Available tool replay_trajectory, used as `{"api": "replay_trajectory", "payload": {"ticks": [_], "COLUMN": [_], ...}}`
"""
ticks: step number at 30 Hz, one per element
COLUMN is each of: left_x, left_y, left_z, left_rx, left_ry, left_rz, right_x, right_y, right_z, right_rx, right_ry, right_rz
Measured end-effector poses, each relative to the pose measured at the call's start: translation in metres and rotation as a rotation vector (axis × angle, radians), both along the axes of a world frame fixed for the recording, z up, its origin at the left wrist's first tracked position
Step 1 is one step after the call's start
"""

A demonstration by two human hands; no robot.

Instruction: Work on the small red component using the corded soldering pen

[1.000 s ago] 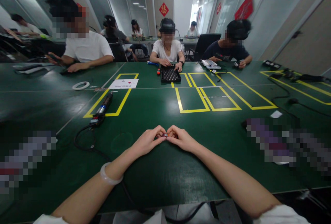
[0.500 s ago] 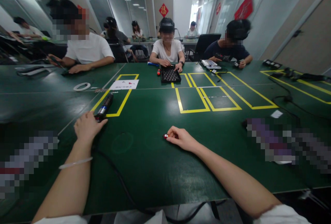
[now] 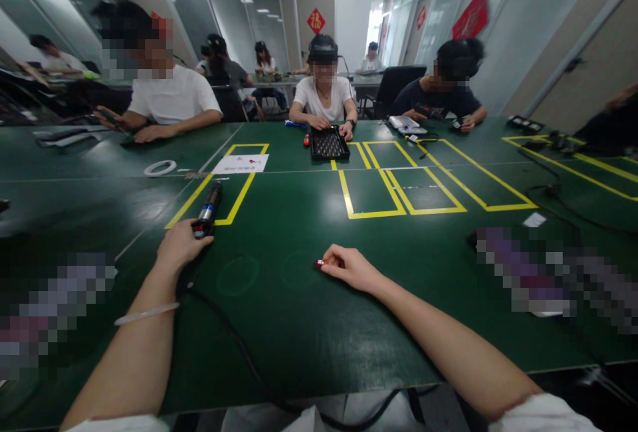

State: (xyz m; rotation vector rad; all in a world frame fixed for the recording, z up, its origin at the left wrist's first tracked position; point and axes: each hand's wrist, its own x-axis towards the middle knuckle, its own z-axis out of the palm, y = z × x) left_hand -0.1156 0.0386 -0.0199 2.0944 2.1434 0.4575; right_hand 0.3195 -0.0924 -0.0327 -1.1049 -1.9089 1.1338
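At the left, my left hand (image 3: 180,243) is closed round the rear end of a dark cylindrical tool (image 3: 209,204) with a silver and blue band. The tool's front points away, into a yellow-taped rectangle. Near the middle of the table, my right hand (image 3: 351,267) rests with thumb and fingers pinched on a small red and white piece (image 3: 319,264). Most of that piece is covered by the fingertips. A black cable (image 3: 234,335) runs from beside my left wrist to the table's near edge.
A paper sheet (image 3: 242,163) and a white ring (image 3: 160,168) are beyond my left hand. Across the green table (image 3: 299,352), a person works over a black tray (image 3: 329,145). Blurred objects flank both sides. More people sit opposite.
My left hand has moved right and its fingers have closed round the tool's end. The tool has shifted slightly right. My right hand has stayed in place.
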Motion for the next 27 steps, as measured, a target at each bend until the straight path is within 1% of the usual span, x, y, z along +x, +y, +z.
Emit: {"api": "replay_trajectory", "payload": {"ticks": [2, 3, 6, 9, 13, 17, 22, 27], "left_x": [0.015, 0.024, 0.054, 0.089, 0.137, 0.177, 0.210, 0.225], "left_y": [-0.003, -0.004, -0.010, -0.021, -0.045, -0.069, -0.091, -0.107], "left_z": [0.002, 0.002, 0.003, 0.004, 0.008, 0.011, 0.010, 0.011], "left_rx": [-0.024, -0.036, -0.045, -0.037, -0.020, 0.001, 0.013, -0.006], "left_ry": [0.085, 0.115, 0.147, 0.165, 0.123, 0.048, -0.020, -0.066], "left_rz": [0.058, 0.055, -0.035, -0.133, -0.295, -0.459, -0.644, -0.748], "right_x": [0.000, -0.001, -0.001, 0.000, 0.000, 0.000, -0.002, -0.005], "right_y": [0.000, 0.000, 0.000, 0.000, 0.000, -0.001, -0.004, -0.004], "right_z": [-0.001, -0.001, -0.001, -0.002, -0.005, -0.003, 0.003, 0.001], "right_rx": [0.009, 0.012, 0.022, 0.042, 0.096, 0.191, 0.311, 0.371], "right_ry": [0.000, 0.002, 0.006, 0.003, -0.041, -0.157, -0.343, -0.449], "right_rz": [-0.009, -0.013, -0.017, -0.019, -0.026, -0.055, -0.101, -0.136]}}
